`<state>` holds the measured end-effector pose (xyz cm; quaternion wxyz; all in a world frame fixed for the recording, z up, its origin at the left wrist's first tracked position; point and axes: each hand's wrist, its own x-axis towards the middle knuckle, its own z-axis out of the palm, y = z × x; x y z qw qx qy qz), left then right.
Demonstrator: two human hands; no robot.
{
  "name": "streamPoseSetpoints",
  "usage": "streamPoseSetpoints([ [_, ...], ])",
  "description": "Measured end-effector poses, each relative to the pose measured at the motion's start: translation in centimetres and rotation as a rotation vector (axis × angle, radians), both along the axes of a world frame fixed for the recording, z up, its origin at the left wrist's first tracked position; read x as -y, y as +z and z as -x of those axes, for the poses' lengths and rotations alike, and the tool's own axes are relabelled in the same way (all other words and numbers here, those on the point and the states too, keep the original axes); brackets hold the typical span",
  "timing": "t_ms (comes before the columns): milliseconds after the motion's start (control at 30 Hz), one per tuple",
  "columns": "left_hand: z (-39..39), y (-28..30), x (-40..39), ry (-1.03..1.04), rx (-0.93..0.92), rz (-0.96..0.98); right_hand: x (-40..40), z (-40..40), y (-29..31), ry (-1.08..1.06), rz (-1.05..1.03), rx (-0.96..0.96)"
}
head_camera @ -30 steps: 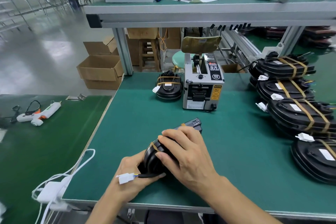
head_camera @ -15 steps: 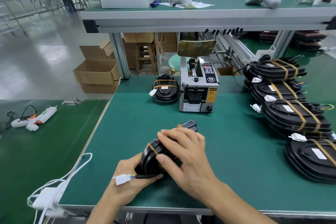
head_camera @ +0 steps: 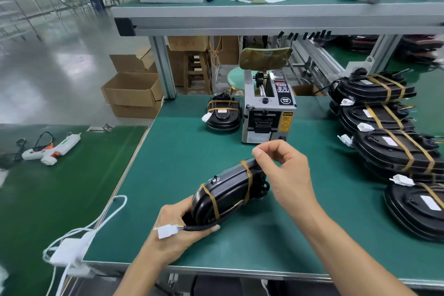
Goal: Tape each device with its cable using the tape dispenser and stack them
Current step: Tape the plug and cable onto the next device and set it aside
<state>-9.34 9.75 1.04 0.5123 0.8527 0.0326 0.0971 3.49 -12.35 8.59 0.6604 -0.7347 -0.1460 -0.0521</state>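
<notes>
I see my left hand [head_camera: 182, 226] gripping the near end of the black device [head_camera: 228, 196] low on the green table [head_camera: 182, 151], thumb pinning its cable [head_camera: 200, 227] by the white connector [head_camera: 166, 231]. The device stands on edge, long axis running near-left to far-right, two tape bands around it. Its far end is partly hidden behind my right hand [head_camera: 284, 175], which hovers raised, fingers loosely curled, holding nothing. Beyond stands the tape dispenser [head_camera: 268, 113], its tape hard to make out
</notes>
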Motion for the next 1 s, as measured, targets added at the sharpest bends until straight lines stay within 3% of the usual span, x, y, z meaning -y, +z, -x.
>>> streamPoseSetpoints([
  [100,0.1,-0.1,0.0,0.021,-0.006,0.013,-0.4,0.7,0.2,0.039,0.092,0.084],
  [267,-0.1,0.1,0.1,0.012,0.004,-0.019,-1.7,1.3,1.2,0.215,0.478,0.549],
  [333,-0.1,0.1,0.0,0.020,0.001,-0.018,-2.4,1.3,1.2,0.290,0.641,0.549],
  [433,0.0,0.1,0.1,0.026,0.000,-0.029,-3.1,1.5,0.9,0.338,0.713,0.550],
  [800,0.0,0.1,0.0,0.008,-0.012,-0.020,-3.2,1.8,0.3,0.267,0.521,0.424],
  [1000,0.1,-0.1,0.0,0.003,-0.013,-0.021,-1.2,-0.1,0.5,-0.115,0.099,0.147],
])
